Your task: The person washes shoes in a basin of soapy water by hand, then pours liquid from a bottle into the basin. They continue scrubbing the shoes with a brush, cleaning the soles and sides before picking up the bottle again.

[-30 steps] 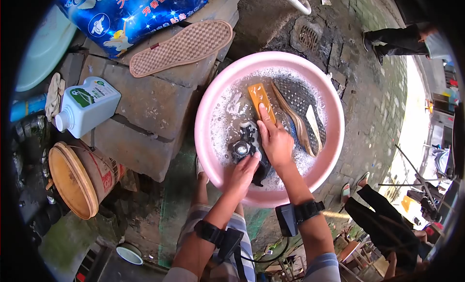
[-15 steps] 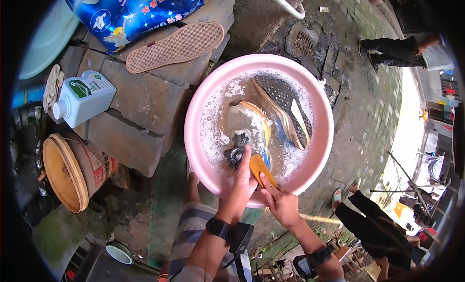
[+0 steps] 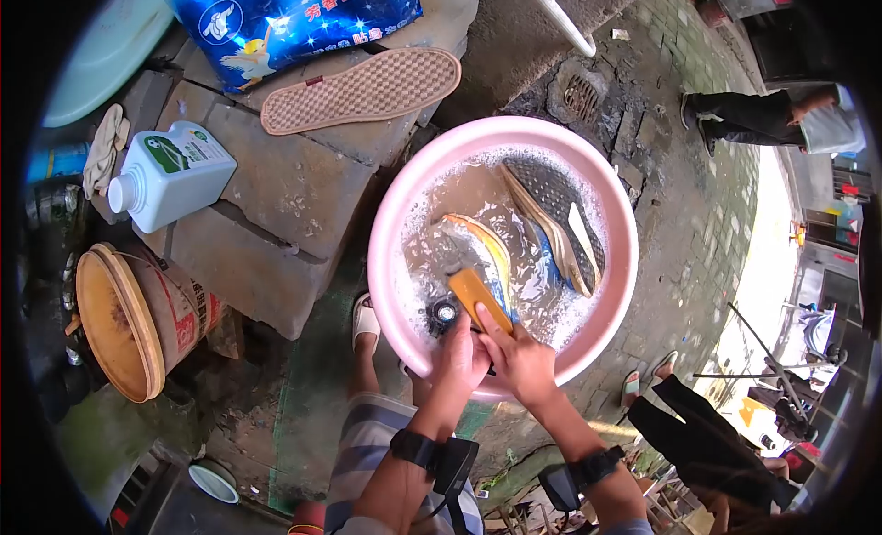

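I see a tan insole (image 3: 360, 91) lying flat on the stone slab (image 3: 276, 204), just below a blue printed bag (image 3: 289, 20). A white bottle (image 3: 175, 175) sits at the slab's left end, near a crumpled cloth (image 3: 101, 149). Below that is an orange-rimmed bucket (image 3: 138, 319). Farther off there is a drain grate (image 3: 582, 96) in the paving, and a bystander's dark-trousered legs (image 3: 749, 117) are at the upper right.
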A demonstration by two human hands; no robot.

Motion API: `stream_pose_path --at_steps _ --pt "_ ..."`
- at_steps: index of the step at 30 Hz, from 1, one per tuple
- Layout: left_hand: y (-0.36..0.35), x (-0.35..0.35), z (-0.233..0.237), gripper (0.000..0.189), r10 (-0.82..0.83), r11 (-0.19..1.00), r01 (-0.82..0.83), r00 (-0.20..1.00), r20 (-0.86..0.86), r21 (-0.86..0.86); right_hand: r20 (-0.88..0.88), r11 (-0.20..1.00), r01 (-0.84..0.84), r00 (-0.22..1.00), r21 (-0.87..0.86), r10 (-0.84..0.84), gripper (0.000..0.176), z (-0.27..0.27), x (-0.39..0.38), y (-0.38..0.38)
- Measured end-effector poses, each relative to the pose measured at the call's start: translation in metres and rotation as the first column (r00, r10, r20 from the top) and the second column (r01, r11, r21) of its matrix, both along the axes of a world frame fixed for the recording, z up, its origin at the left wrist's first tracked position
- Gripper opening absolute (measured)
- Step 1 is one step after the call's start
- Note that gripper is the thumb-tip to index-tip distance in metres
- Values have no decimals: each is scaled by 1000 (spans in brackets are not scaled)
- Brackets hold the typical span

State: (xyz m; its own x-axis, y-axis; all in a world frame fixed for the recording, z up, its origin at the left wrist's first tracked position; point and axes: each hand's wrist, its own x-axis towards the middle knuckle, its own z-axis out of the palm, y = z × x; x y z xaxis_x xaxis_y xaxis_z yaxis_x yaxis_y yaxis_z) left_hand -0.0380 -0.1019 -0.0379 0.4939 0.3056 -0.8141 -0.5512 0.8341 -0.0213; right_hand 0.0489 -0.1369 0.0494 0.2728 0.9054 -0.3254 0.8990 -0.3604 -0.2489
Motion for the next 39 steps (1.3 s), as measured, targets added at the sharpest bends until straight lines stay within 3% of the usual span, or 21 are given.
stream_pose_path --at_steps 2,3,6,8,12,16,17,18,19,22,23,25,28,31,32,33,34,35,36,38,39 --pt "2 1 12 44 14 998 -10 998 65 -69 -21 993 9 1000 -119 -11 44 29 0 -38" --pt "4 1 14 45 -4 987 6 1000 12 -159 -17 992 6 1000 -128 -9 44 34 -1 -52" --pt "4 11 24 48 8 993 -24 989 -149 -112 -19 997 -17 1000 -74 15 44 31 3 -58" --pt "11 4 11 43 40 998 -49 982 -182 -48 46 989 -145 988 -35 146 47 12 16 -35" --pt "14 2 -18 41 79 992 -90 989 -124 -85 64 972 -229 972 55 226 44 -2 29 -16" --pt "-1 6 -39 46 92 981 -111 988 -122 -160 44 984 -116 993 134 111 44 -11 30 -13" --pt "2 9 -12 43 125 990 -123 992 23 -76 52 985 -38 998 165 30 44 -13 26 3" --pt "8 8 10 43 117 991 -117 993 6 -66 29 984 34 999 177 -40 43 -14 21 24" --pt "12 8 28 36 39 997 -42 998 -43 -71 52 986 -7 999 168 -2 41 -13 20 46" --pt "18 7 29 26 -137 990 142 978 -156 24 81 978 7 996 207 -24 40 -26 31 92" --pt "18 4 27 21 -215 965 243 948 -233 98 75 978 13 997 210 -29 40 -27 32 90" --pt "15 3 29 22 -191 953 245 943 -274 179 51 974 27 998 225 -39 40 -23 35 81" --pt "22 1 33 21 -194 914 291 925 -326 283 34 995 9 999 96 -12 43 -7 33 16" --pt "23 -3 37 25 -388 564 762 584 -713 318 -81 993 30 996 118 -20 44 10 22 -40" --pt "19 -1 37 25 -388 571 756 592 -706 320 -130 995 46 991 90 -34 43 13 21 -45" --pt "15 2 37 26 -342 463 815 528 -777 349 -134 993 71 989 93 -58 43 4 24 -38" --pt "15 3 35 28 -279 341 867 464 -841 364 30 996 86 996 14 -87 43 -2 31 9" --pt "24 6 48 29 -324 325 895 408 -853 305 99 986 14 995 166 -31 42 -19 41 32" --pt "24 7 49 29 -323 328 893 412 -852 307 138 984 -35 990 177 10 42 -26 47 58" --pt "22 8 48 27 -163 279 896 399 -903 345 217 993 -48 976 111 23 39 -40 51 101" --pt "9 10 28 25 8 247 884 408 -913 397 227 994 -26 974 107 1 39 -47 54 118"
